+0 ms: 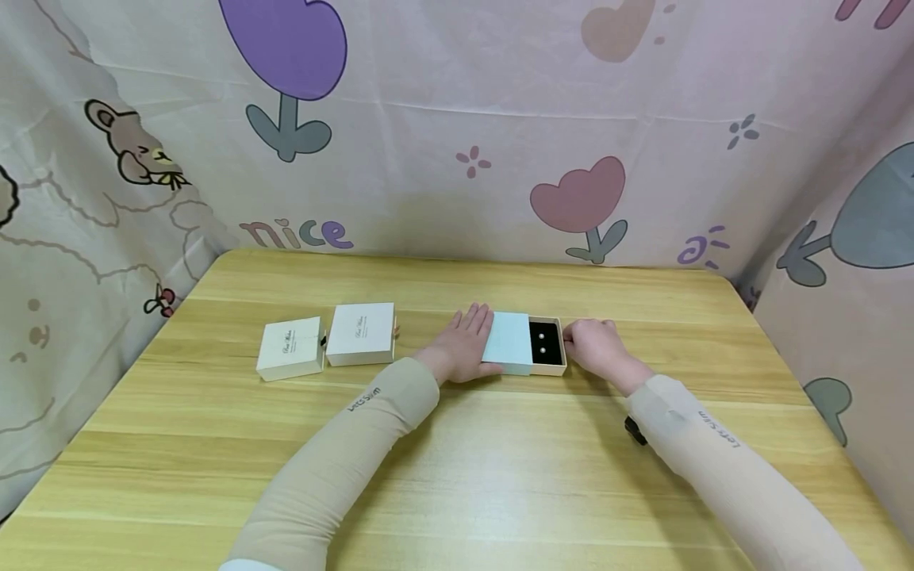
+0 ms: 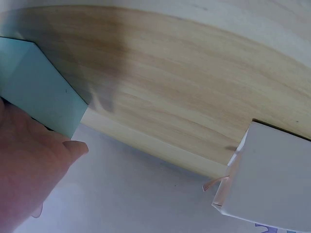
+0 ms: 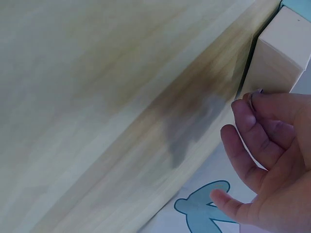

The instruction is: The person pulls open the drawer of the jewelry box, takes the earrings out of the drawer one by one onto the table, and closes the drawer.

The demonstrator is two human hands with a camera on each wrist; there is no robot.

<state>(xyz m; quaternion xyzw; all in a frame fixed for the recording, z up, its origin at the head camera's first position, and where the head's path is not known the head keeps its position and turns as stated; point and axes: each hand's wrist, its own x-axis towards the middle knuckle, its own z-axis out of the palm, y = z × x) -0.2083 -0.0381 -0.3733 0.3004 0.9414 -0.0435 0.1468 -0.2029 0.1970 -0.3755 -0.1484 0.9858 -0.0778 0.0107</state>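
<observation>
A light-blue drawer box (image 1: 508,342) lies on the table, with its cream inner drawer (image 1: 548,369) slid part-way out to the right. Two small pearl-like studs (image 1: 541,336) sit on the drawer's black insert. My left hand (image 1: 464,347) presses on the left part of the blue sleeve with straight fingers, the thumb along its near side. At the drawer's right end, my right hand (image 1: 598,346) pinches a small pull tab (image 3: 256,92) between thumb and forefinger. The other fingers (image 3: 243,158) are loosely bent, and the fingertips mostly cover the tab.
Left of my left hand stand two white lettered boxes, a larger one (image 1: 361,335) with a pinkish ribbon tab (image 2: 214,183) and a smaller one (image 1: 289,349) with a black tab. A printed cloth (image 1: 428,182) hangs behind the wooden table (image 1: 485,476).
</observation>
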